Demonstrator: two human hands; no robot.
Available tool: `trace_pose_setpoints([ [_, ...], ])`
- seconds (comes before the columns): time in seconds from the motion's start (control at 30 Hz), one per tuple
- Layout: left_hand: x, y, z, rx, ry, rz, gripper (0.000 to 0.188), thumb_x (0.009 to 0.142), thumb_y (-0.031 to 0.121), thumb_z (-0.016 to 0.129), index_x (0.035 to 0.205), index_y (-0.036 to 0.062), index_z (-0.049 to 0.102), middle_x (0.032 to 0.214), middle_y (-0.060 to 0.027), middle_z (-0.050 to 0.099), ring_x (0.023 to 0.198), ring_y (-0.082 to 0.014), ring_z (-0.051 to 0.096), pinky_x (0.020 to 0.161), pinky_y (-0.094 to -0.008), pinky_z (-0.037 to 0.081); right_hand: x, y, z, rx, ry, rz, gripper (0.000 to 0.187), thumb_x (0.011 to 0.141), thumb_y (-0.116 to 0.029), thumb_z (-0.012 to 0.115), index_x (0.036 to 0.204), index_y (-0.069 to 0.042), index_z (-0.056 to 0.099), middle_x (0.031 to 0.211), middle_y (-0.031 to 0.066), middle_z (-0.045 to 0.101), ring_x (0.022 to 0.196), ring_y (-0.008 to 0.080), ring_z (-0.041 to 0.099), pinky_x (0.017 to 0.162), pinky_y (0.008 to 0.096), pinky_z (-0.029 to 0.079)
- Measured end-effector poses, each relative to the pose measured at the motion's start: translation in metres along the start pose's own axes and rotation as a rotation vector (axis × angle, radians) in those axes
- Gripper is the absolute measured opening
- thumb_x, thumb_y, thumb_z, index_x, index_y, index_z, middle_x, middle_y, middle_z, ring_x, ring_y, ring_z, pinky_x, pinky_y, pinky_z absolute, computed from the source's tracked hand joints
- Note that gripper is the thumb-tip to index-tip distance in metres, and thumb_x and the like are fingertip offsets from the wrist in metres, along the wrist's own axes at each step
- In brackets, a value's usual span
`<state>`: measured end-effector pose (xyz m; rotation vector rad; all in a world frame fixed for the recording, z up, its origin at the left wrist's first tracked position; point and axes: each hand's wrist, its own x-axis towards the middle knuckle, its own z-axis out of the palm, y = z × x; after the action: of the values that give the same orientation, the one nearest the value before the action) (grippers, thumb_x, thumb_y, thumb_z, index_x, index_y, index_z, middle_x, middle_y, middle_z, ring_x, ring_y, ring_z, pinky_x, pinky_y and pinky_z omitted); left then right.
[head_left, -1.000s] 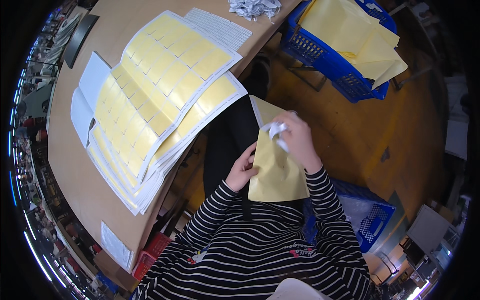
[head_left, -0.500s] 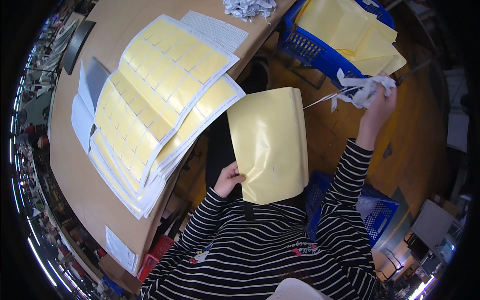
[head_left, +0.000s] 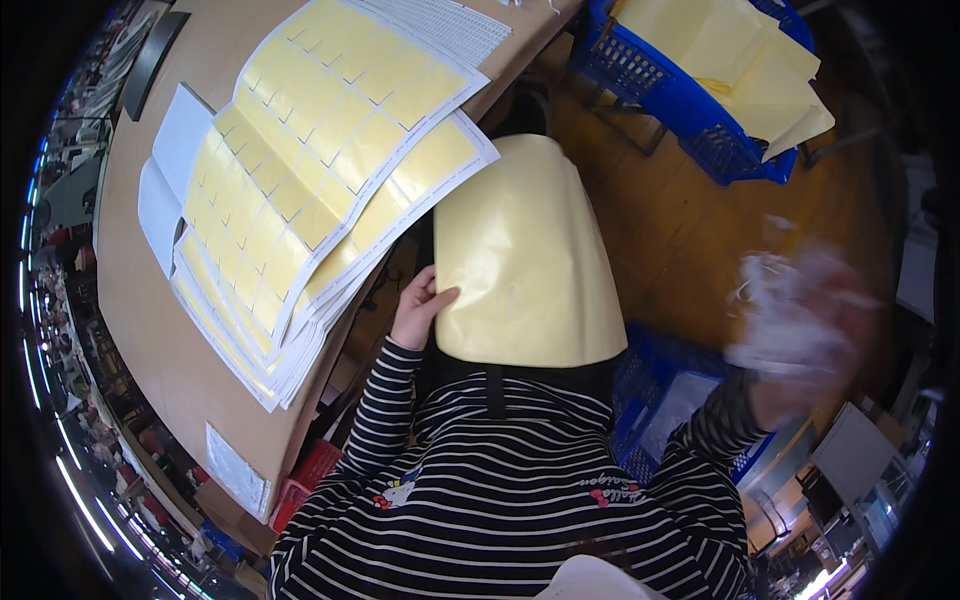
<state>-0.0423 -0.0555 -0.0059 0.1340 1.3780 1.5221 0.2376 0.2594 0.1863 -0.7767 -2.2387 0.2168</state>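
Note:
A plain yellow glossy sheet [head_left: 530, 260] lies over my lap, its lower edge bending slightly over my thighs. At its left edge my left hand [head_left: 422, 308] pinches it, thumb on top and fingers beneath. Out to the right, my right hand [head_left: 825, 330] is smeared by motion, with a bunch of thin white paper strips [head_left: 775, 310] in it. Left of the sheet, a stack of yellow sheets with white borders and grid lines [head_left: 320, 130] fans out on the table, one corner overlapping the lap sheet's upper left.
The brown table [head_left: 140, 330] fills the left side. A blue plastic basket [head_left: 650, 85] holding folded yellow sheets [head_left: 730, 60] stands at the upper right. Another blue basket [head_left: 640, 390] is beside my right hip. A clear plastic packet [head_left: 238, 470] lies near the table's front edge.
My right hand has swung down and outward with the white strips, away from the sheet's right edge. The sheet and my left hand have shifted slightly up and left in view.

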Motion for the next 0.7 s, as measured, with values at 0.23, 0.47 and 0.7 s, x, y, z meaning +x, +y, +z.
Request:
trace_pose_setpoints([
  [0.23,0.015,-0.016,0.025,0.117,0.078,0.043,0.023,0.092,-0.001,0.059,0.115,-0.0019,0.058,0.100,-0.0034,0.068,0.089,-0.0074,0.061,0.084,-0.0220,0.046,-0.093,-0.120,0.138,0.303,-0.957,-0.155,0.056,0.076,-0.001,0.059,0.132,-0.003,0.052,0.144,0.0164,0.044,0.135,0.0308,0.040,0.110,0.0435,0.034],
  [0.47,0.001,-0.022,-0.005,0.039,0.132,0.025,0.023,0.092,-0.002,0.057,0.115,-0.0012,0.057,0.105,-0.0044,0.066,0.093,-0.0087,0.061,0.084,-0.0219,0.047,-0.037,-0.071,0.052,0.697,-1.193,0.021,0.041,0.071,-0.003,0.062,0.112,-0.002,0.065,0.118,0.0164,0.063,0.104,0.0326,0.062,0.088,0.0419,0.051],
  [0.7,0.000,-0.017,0.002,0.089,0.095,0.073,0.024,0.093,-0.001,0.057,0.117,-0.0017,0.056,0.102,-0.0026,0.065,0.090,-0.0073,0.060,0.081,-0.0211,0.047,-0.070,-0.126,0.156,0.174,-0.781,-0.319,0.058,0.070,-0.004,0.063,0.127,0.002,0.055,0.136,0.0172,0.051,0.127,0.0309,0.048,0.104,0.0393,0.042],
])
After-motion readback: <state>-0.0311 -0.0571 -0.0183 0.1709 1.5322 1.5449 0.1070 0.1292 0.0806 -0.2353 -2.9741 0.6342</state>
